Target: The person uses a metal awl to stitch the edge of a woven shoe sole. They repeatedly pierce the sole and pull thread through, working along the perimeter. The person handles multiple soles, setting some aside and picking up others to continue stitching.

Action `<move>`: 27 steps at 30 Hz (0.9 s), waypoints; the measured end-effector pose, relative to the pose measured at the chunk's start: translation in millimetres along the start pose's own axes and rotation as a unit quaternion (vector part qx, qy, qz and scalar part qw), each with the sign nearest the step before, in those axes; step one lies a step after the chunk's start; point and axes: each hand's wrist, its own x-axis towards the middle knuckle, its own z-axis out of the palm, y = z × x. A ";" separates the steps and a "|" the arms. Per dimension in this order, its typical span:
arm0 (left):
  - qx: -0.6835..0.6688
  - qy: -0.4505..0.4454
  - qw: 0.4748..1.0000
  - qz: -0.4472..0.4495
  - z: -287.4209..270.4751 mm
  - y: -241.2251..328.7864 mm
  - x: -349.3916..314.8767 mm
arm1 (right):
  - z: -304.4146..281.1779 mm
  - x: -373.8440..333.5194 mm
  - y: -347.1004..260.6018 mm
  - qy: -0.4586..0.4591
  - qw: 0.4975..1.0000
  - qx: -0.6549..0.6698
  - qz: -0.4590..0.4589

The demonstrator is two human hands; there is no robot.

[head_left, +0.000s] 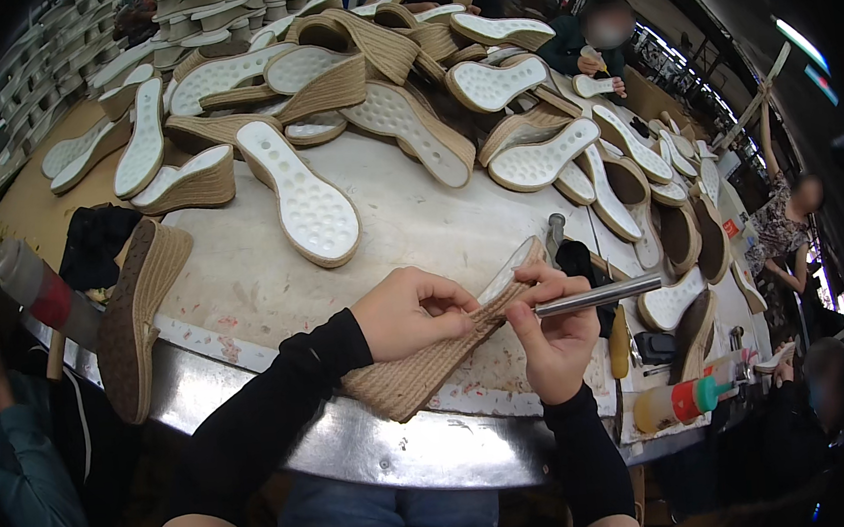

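Observation:
A wedge shoe sole (407, 375) with braided rope sides is held slanted above the table's front edge, its thick heel toward me. My left hand (411, 313) pinches its upper rim, thumb and fingers closed there. On the toe side, the fingers of my right hand (561, 340) curl over the sole's edge. That same hand also grips a smooth metal rod (610, 293), which sticks out to the right. Whatever lies under the left fingertips is hidden. A hammer (556, 230) stands just beyond the right hand, its handle mostly out of sight.
A heap of wedge soles (365, 68) covers the far side. One white-topped sole (305, 193) lies nearer me. A brown-bottomed wedge (141, 318) leans at the left edge. Bottles stand left (43, 287) and right (670, 404). Other people work around the table (231, 265).

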 end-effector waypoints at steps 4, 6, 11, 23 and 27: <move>-0.001 0.003 1.000 0.004 -0.5 -2.2 0.1 | 0.3 -2.1 3.4 -0.014 1.000 0.002 0.005; 0.002 0.008 1.000 0.016 -0.1 -3.2 0.8 | 0.1 -2.2 4.4 -0.017 1.000 -0.003 0.001; 0.039 0.011 0.998 0.051 0.0 -5.8 4.9 | -1.0 -3.7 6.4 -0.020 1.000 -0.018 -0.004; 0.083 -0.012 0.996 0.014 -1.1 2.7 4.4 | -3.6 -1.4 8.8 -0.040 0.998 -0.042 -0.037; 0.074 -0.014 0.997 0.009 -1.1 2.7 4.0 | -5.7 -0.3 7.6 -0.028 0.999 -0.015 -0.008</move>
